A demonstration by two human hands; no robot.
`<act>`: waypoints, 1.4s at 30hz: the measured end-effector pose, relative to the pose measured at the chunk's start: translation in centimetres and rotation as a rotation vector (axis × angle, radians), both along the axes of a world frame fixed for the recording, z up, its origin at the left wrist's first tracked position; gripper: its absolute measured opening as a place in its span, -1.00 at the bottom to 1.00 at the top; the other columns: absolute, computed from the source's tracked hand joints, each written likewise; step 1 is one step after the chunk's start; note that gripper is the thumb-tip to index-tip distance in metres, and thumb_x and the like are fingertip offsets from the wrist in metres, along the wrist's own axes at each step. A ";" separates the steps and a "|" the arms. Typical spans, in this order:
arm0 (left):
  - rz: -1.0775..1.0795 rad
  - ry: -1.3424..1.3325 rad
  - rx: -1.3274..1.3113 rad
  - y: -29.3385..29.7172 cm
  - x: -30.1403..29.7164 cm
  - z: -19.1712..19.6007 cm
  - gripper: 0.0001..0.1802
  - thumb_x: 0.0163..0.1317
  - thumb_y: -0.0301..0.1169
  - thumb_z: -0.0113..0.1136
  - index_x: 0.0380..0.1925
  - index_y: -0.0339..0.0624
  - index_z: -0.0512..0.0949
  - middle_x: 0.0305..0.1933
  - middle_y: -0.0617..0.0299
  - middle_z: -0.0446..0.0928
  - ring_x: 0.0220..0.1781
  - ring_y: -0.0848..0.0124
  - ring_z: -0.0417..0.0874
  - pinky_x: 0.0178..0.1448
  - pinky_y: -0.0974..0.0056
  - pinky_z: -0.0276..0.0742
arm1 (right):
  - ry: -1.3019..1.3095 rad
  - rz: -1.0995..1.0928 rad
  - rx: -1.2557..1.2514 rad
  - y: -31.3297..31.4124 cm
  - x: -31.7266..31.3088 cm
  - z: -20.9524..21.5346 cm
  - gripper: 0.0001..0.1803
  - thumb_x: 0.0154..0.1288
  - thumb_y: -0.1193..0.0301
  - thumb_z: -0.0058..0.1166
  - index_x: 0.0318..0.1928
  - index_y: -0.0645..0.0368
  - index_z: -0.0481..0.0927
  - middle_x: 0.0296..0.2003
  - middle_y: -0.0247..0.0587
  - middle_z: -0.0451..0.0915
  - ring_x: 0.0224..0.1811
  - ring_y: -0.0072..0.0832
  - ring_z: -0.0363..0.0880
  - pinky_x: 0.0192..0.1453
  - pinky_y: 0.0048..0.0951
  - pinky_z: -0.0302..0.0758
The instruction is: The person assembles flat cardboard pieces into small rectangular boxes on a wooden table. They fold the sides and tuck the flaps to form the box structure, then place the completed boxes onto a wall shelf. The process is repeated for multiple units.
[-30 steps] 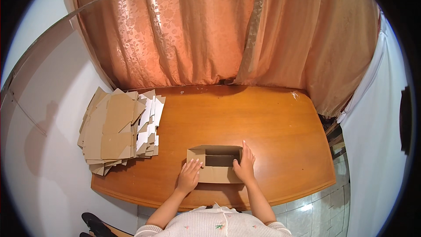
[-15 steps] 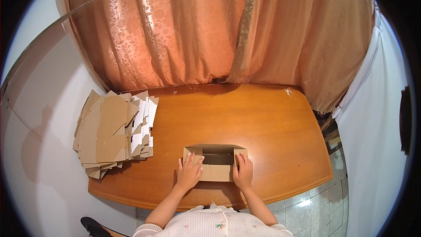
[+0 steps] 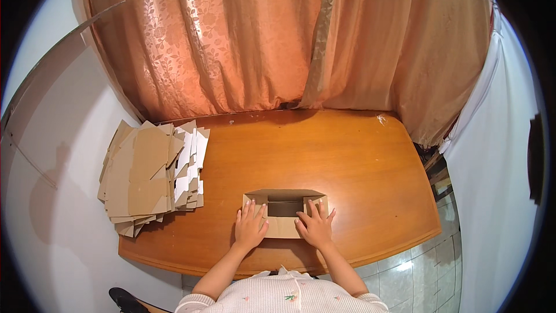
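Note:
A brown cardboard box (image 3: 284,228) stands near the front edge of the wooden table, its top partly uncovered and its inside dark. On its left flap rests my left hand (image 3: 250,227), flat, with the fingers stretched forward. My right hand (image 3: 315,226) lies over the right flap, fingers spread, the thumb side reaching toward the opening. Both side flaps lean inward under my hands. The far flap rises along the back of the opening. Neither hand grips anything.
At the table's left end lies a stack of flattened cardboard boxes (image 3: 147,168), some showing white sides. The wooden table (image 3: 313,150) has a curved front edge. Orange curtains (image 3: 249,35) hang behind it, and a white cloth (image 3: 492,156) hangs at the right.
My right hand has shifted from the box's right side onto its right flap, and its fingers have spread. The right flap reaches further inward. My left hand stays almost in place.

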State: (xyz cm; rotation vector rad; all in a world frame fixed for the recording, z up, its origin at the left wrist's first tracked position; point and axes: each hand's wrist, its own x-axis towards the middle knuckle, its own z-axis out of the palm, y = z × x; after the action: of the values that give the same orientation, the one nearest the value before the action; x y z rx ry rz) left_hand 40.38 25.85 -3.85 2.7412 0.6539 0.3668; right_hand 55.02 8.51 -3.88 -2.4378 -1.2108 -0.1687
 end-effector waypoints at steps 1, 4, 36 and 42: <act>0.000 -0.002 -0.001 0.0 0.0 0.0 -0.40 0.23 -0.13 0.00 0.28 0.00 0.28 0.39 -0.14 0.10 0.43 -0.04 0.07 0.39 -0.16 0.01 | 0.018 0.002 -0.027 0.0 0.0 0.1 -0.70 0.23 0.06 -0.01 -0.17 -0.14 0.65 0.23 -0.14 0.30 0.39 0.01 -0.01 0.27 0.51 -0.26; 0.002 -0.014 -0.001 0.0 0.0 -0.2 -0.40 0.23 -0.11 -0.01 0.28 0.00 0.29 0.39 -0.13 0.12 0.43 -0.03 0.08 0.38 -0.16 0.01 | 0.042 0.005 -0.036 -0.2 0.1 0.5 -0.71 0.21 0.05 0.00 -0.24 -0.11 0.65 0.20 -0.13 0.32 0.38 0.00 0.01 0.25 0.54 -0.27; 0.000 -0.126 -0.059 -0.3 -0.4 -0.9 -0.54 0.20 -0.13 0.06 0.08 -0.05 0.50 0.31 -0.05 0.28 0.39 -0.01 0.18 0.39 -0.14 0.02 | 0.037 0.016 0.128 -0.6 -0.2 -0.1 -0.75 0.07 0.13 0.16 -0.29 -0.05 0.65 0.10 -0.13 0.38 0.35 0.06 0.02 0.27 0.46 -0.16; 0.022 -0.274 -0.092 -0.4 -0.6 -1.5 -0.70 0.13 -0.23 0.15 -0.16 -0.08 0.56 0.19 0.01 0.39 0.32 0.02 0.27 0.36 -0.11 0.08 | 0.035 0.023 0.210 -0.7 -0.3 0.2 -0.77 0.03 0.16 0.20 -0.34 -0.04 0.66 0.06 -0.16 0.40 0.33 0.00 0.07 0.28 0.44 -0.15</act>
State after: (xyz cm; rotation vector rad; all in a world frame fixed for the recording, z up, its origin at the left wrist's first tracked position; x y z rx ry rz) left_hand 39.79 25.45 -5.33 2.5345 0.6106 0.6838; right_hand 54.77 7.78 -3.72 -2.2363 -1.1450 -0.2335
